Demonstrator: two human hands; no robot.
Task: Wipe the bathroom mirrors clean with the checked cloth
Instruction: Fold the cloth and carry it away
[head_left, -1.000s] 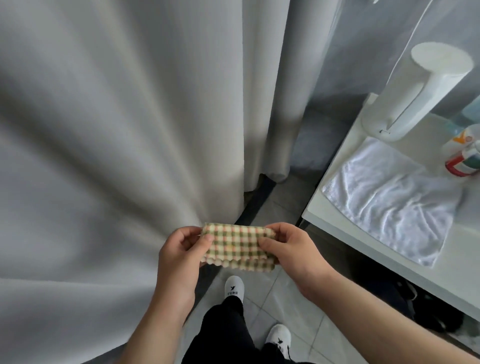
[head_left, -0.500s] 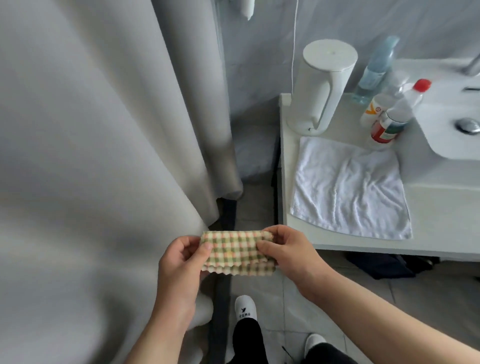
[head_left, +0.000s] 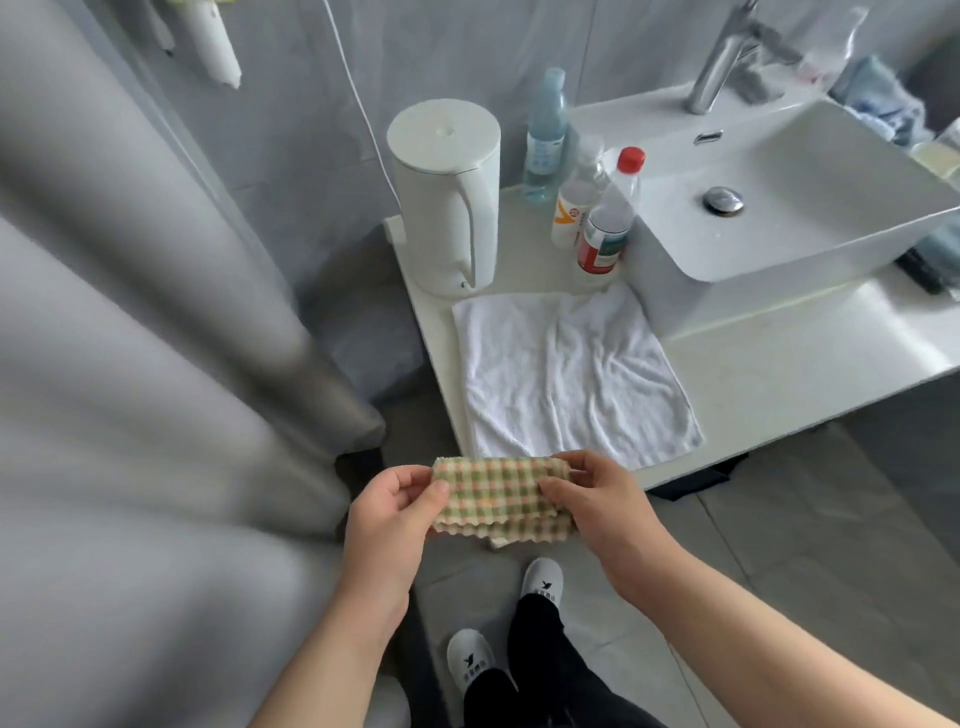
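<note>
Checked cloth (head_left: 498, 493), folded into a narrow band, is stretched between the 2 hands in front of the person's body, above the floor and just short of the front edge of the table (head_left: 810, 364). The left hand (head_left: 389, 512) pinches its left end between thumb and curled fingers; the right hand (head_left: 605, 499) is closed on the right end the same way, thumb on top. No mirror shows in this view, so wiping has not begun, and the step in hand looks like readying the cloth.

To do that well, keep the fold flat and even, so 1 broad clean face meets the glass, and tuck in the loose corner hanging below the lower edge. Shift to a 1-handed palm grip before raising it, leaving the other hand free.

Take care near the table: a white towel (head_left: 566, 374), a white kettle (head_left: 447, 192) and 3 bottles (head_left: 608, 218) crowd the space beside the basin (head_left: 810, 228), and a careless swing could tip the bottles.
</note>
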